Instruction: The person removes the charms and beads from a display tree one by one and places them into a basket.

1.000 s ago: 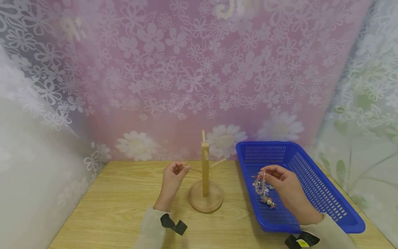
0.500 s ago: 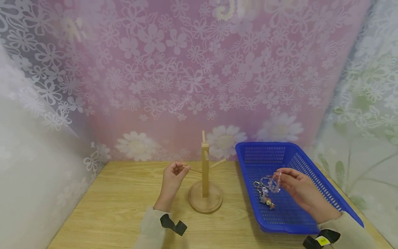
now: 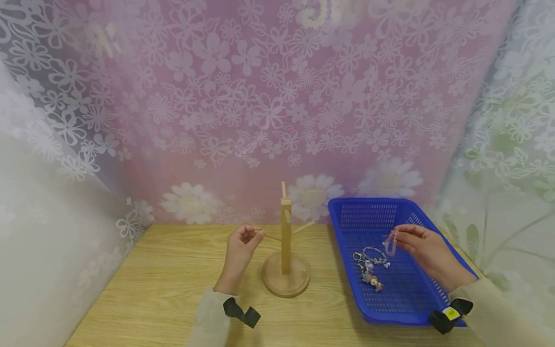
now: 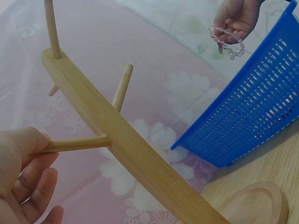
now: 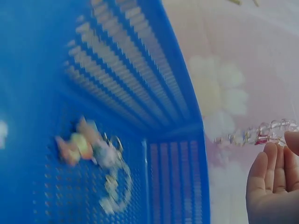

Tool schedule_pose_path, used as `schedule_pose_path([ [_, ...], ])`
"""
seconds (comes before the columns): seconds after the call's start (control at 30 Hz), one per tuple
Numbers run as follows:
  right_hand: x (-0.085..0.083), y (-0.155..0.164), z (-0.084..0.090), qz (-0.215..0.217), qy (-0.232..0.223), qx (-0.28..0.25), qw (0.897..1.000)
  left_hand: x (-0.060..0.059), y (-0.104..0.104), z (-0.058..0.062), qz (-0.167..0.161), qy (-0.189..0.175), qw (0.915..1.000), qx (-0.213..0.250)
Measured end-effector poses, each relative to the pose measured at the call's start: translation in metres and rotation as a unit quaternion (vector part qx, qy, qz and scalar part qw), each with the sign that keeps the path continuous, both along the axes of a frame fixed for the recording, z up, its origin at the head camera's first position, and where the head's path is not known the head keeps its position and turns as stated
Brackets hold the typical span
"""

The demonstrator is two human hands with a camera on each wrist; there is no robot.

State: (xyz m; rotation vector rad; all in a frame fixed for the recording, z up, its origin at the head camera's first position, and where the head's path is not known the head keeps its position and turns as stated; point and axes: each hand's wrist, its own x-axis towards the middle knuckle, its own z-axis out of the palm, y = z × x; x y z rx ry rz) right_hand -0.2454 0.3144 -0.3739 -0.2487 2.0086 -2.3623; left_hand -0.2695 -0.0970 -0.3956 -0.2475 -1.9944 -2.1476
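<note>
My left hand (image 3: 241,250) pinches the end of a thin peg (image 4: 79,144) on a wooden stand (image 3: 286,241) with several pegs and a round base. Between the thumb and fingers of my right hand (image 3: 427,248) hangs a clear pinkish beaded bracelet (image 3: 391,242), held above the blue basket (image 3: 364,315). In the left wrist view the bracelet (image 4: 228,43) dangles as a loop. Lying in the basket are a pale bluish bead bracelet (image 3: 374,250) and keychains with small figures (image 3: 373,282); the right wrist view shows these figures (image 5: 81,144) blurred.
The stand and basket share a wood-grain table (image 3: 151,289), the stand left of the basket. Close behind hangs a pink flowered curtain (image 3: 243,120), with pale drapes at both sides. Black straps (image 3: 240,313) circle both wrists.
My right hand has moved right with the pink bracelet, away from the other items in the basket; the bluish bracelet now shows apart from it. My left hand stays on the peg.
</note>
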Motion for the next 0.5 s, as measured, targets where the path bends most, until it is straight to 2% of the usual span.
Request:
schedule_pose_path([
  [0.23, -0.016, 0.009, 0.002, -0.022, -0.016, 0.001, 1.000, 0.000, 0.000, 0.000, 0.003, 0.000, 1.0000, -0.002],
  [0.37, -0.025, 0.013, 0.000, -0.023, -0.036, 0.014, 0.999, 0.000, 0.000, -0.001, 0.001, 0.004, 1.0000, -0.002],
  [0.5, -0.034, 0.018, -0.005, -0.028, -0.051, 0.003, 0.998, -0.001, 0.000, -0.001, -0.002, 0.004, 1.0000, 0.002],
])
